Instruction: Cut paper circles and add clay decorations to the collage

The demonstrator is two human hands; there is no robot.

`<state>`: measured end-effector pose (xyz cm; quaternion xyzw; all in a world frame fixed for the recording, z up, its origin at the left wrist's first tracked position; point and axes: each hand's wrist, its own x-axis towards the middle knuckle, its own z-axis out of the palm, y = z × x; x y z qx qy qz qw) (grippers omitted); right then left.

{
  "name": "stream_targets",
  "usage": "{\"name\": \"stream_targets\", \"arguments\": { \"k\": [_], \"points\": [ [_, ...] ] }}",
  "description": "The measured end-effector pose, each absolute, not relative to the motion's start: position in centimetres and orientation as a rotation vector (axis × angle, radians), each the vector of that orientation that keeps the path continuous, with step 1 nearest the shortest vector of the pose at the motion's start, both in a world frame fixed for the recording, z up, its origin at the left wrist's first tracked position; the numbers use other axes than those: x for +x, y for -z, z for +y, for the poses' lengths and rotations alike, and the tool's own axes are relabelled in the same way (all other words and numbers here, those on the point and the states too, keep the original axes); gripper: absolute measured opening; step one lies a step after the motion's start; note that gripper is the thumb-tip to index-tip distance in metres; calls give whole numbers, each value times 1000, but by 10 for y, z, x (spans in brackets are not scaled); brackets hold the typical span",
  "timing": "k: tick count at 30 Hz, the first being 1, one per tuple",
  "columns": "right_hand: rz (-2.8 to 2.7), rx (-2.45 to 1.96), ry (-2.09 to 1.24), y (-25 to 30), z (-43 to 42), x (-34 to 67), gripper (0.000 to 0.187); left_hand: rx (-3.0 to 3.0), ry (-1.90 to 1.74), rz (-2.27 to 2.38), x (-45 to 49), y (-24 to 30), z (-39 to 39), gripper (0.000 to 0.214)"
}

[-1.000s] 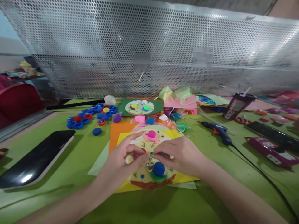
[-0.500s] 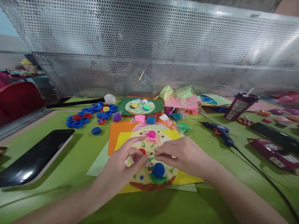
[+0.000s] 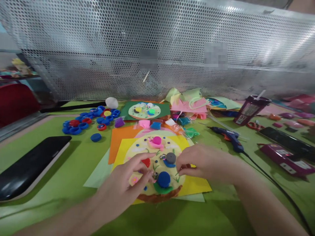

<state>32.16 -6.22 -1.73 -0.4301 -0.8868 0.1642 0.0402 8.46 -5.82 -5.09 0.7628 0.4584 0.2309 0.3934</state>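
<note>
On a yellow sheet lies a round cream craft disc decorated with bottle-cap snails. My left hand rests over the disc's left side, thumb and fingers pinched by the eyes of the blue-cap snail; what it pinches, if anything, is too small to name. My right hand is at the disc's right edge, fingers pressed together and their contents hidden. Between the hands sits a grey-cap snail. A pink-cap snail is higher up, and a red cap is partly behind my left fingers. Thin green grass strands dot the disc.
Bottle caps and a black-topped case lie left. Small clay packets and another decorated disc are behind. On the right are a glue gun with its cord, a dark cup and a purple box.
My right hand has moved right, away from my left, uncovering the grey-cap snail. The green strand seen between my fingers earlier no longer shows there. My left hand has shifted slightly down and left.
</note>
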Motion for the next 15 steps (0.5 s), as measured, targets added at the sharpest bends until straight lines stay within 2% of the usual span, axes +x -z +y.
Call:
{"name": "stream_targets", "arguments": {
  "k": [3, 10, 15],
  "points": [
    [-2722, -1331, -592, 17, -63, 322, 12, 1949, -621, 1186, 86, 53, -60, 27],
    [-2682, -1328, -672, 15, -61, 331, 8, 2115, -534, 1093, 82, 64, -58, 33],
    [-2594, -1130, -747, 7, -59, 328, 8, 2237, -649, 956, 89, 73, -56, 54]
  ]
}}
